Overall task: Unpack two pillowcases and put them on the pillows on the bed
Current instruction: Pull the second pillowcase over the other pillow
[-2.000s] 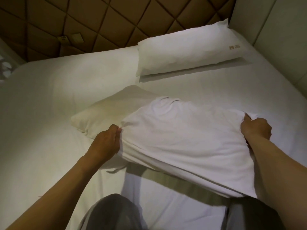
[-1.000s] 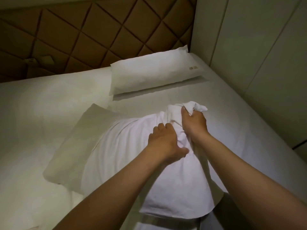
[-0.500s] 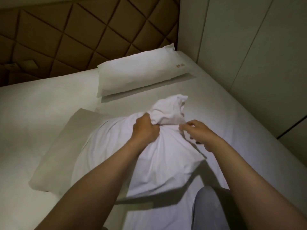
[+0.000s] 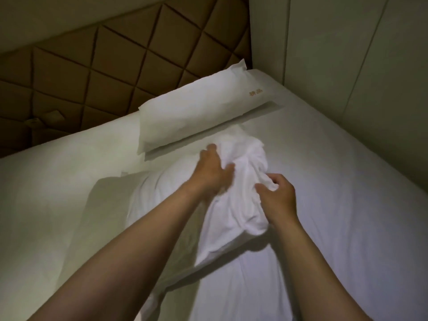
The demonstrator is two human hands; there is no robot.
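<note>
White fabric pillowcase (image 4: 238, 205) bunched mid-frame, half over bare cream pillow (image 4: 108, 198) on white-sheeted bed (image 4: 335, 181). L hand (image 4: 214, 169): fingers spread, flat on cloth, prob. pinning pillow. R hand (image 4: 279, 200): fingers curled, pinching fold, likely to tug cover along. Cased white pillow (image 4: 203, 110) upper centre, done.

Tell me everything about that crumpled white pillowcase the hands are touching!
The pillowcase is white, soft-looking cloth, full of wrinkles and bunched up at its far end. It is only partly on: it covers the right part of a cream pillow, whose left part pokes out bare. It lies on the white bed sheet, close in front of the other pillow. The left hand presses on it, and the right hand pinches a fold.
</note>
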